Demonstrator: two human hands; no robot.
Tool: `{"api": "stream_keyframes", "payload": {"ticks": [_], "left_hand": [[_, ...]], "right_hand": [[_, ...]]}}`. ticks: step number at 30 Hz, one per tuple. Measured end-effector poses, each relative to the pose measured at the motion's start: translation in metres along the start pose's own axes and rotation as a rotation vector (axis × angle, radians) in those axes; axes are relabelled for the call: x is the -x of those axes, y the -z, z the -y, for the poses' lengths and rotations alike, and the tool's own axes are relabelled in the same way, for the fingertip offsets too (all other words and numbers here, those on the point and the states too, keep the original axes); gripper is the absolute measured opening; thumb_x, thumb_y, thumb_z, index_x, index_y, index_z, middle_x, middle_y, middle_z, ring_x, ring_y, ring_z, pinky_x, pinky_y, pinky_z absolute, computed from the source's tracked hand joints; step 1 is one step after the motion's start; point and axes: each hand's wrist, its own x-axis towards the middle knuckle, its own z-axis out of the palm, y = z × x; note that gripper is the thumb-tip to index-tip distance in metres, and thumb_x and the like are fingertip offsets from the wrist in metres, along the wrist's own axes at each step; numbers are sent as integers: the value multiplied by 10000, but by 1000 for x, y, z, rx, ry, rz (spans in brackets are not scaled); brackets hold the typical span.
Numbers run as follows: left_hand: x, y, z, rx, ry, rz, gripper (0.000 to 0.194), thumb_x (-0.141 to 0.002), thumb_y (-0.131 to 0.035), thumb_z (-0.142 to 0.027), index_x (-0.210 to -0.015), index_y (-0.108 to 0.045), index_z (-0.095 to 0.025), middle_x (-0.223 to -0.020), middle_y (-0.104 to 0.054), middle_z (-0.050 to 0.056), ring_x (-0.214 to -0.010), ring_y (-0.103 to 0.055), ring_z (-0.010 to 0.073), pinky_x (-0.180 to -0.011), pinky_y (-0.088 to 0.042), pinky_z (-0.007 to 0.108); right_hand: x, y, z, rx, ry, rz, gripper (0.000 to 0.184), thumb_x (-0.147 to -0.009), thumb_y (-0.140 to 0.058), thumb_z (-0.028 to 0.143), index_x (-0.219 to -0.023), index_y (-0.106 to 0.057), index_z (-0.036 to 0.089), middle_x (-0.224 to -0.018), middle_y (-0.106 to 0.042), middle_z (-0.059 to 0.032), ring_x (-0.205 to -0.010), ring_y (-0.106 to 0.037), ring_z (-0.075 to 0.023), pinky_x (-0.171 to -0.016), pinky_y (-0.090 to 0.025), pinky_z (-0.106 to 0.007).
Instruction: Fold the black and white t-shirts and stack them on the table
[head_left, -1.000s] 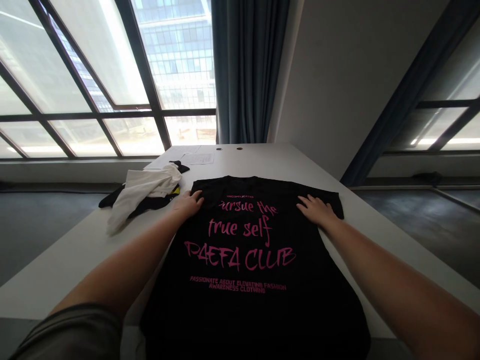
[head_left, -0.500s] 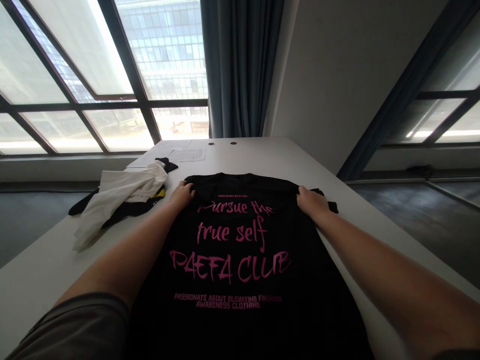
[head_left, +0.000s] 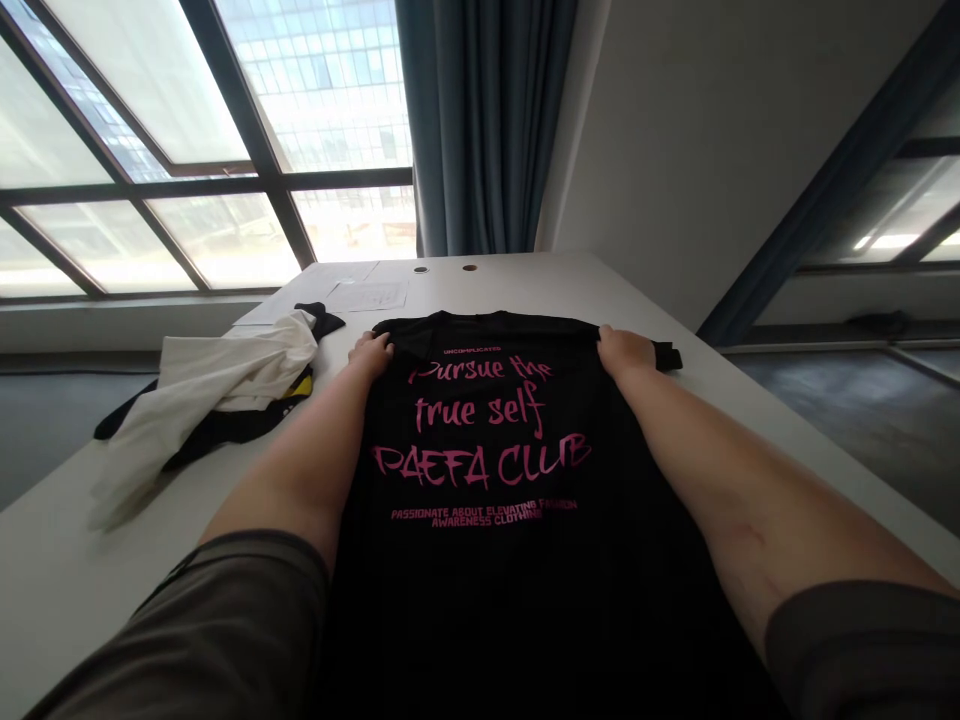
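Note:
A black T-shirt (head_left: 480, 570) with pink lettering is spread before me on the white table, its neckline at the far end. My left hand (head_left: 371, 354) is closed on its far left shoulder. At the far right shoulder, my right hand (head_left: 625, 353) grips the cloth with its fingers curled over the edge. Part of a black sleeve sticks out to the right beyond that hand. The lower end of the shirt runs out of view at the bottom.
Left on the white table (head_left: 52, 560) lies a heap of clothes: a white garment (head_left: 217, 375) over black ones with a yellow patch. Printed sheets (head_left: 367, 295) lie farther back, near two round holes. Behind the table hang blue curtains (head_left: 480, 130) beside windows.
Both hands have moved farther forward over the table, carrying the shirt's shoulders away from me. My view has shifted slightly, and more of my sleeves shows.

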Motion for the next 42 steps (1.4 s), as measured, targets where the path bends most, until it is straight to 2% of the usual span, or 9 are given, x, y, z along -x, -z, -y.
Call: {"api": "stream_keyframes", "payload": {"ticks": [7, 10, 14, 19, 25, 29, 34, 37, 42], "left_hand": [[13, 9, 10, 219, -59, -170, 600, -985, -576, -407, -1543, -570, -187, -1647, -360, 129, -1488, -436, 281, -1283, -330, 354], [43, 17, 14, 297, -147, -175, 519, -977, -576, -376, -1466, -647, -215, -1624, -425, 88, -1475, -448, 270, -1289, -329, 389], [119, 38, 7, 180, -514, -82, 416, -1013, -527, -410, -1360, -719, -284, -1559, -548, 29, -1485, -430, 290, -1298, -290, 507], [252, 79, -5, 171, -935, 277, 524, -1045, -533, -417, -1554, -535, -298, -1622, -471, 92, -1445, -494, 288, -1223, -381, 455], [377, 119, 8, 224, -959, 500, 327, -977, -647, -508, -1199, -716, -277, -1291, -671, 94, -1160, -635, 283, -1065, -473, 418], [428, 126, 25, 162, -915, 473, 530, -806, -817, -630, -1202, -702, -296, -1206, -664, 85, -1069, -633, 299, -987, -494, 424], [448, 125, 51, 107, -747, 340, 177, -1012, -588, -398, -1065, -693, -266, -1077, -685, 68, -1009, -638, 249, -931, -479, 377], [440, 132, 65, 83, -595, 323, 235, -1025, -524, -412, -943, -664, -243, -984, -693, 58, -942, -649, 236, -866, -478, 350], [425, 153, 80, -44, -494, 606, 334, -812, -787, -542, -1007, -717, -281, -868, -703, 3, -805, -667, 224, -715, -460, 299]], "right_hand": [[8, -7, -8, -61, -86, -154, 482, -1058, -432, 443, -1329, -674, 125, -1227, -709, -216, -1138, -642, -349, -968, -461, -458], [29, -5, -10, -100, 49, -150, 505, -1058, -431, 448, -1397, -661, 152, -1361, -652, -200, -1261, -581, -344, -1067, -425, -468], [78, -2, -11, -114, 268, -123, 556, -1043, -487, 464, -1535, -569, 220, -1592, -482, -168, -1483, -404, -351, -1186, -352, -511], [162, 4, -16, -193, 519, 40, 534, -1053, -448, 419, -1527, -583, 212, -1624, -474, -160, -1501, -429, -345, -1230, -348, -537], [265, 34, -27, -344, 660, 53, 488, -1041, -476, 457, -1457, -642, 263, -1568, -556, -135, -1472, -491, -356, -1238, -276, -694], [340, 56, -36, -485, 787, 166, 512, -1005, -595, 514, -1458, -657, 282, -1570, -553, -129, -1445, -531, -343, -1200, -435, -590], [411, 67, -63, -483, 727, 155, 469, -973, -659, 505, -1418, -691, 359, -1554, -575, -94, -1403, -573, -383, -1142, -504, -631], [430, 72, -79, -500, 650, 94, 381, -999, -616, 464, -1349, -732, 364, -1442, -662, -88, -1293, -661, -353, -1099, -556, -599], [443, 77, -83, -455, 651, 60, 335, -988, -606, 471, -1220, -782, 307, -1340, -710, -102, -1216, -693, -333, -1064, -579, -558]]}}
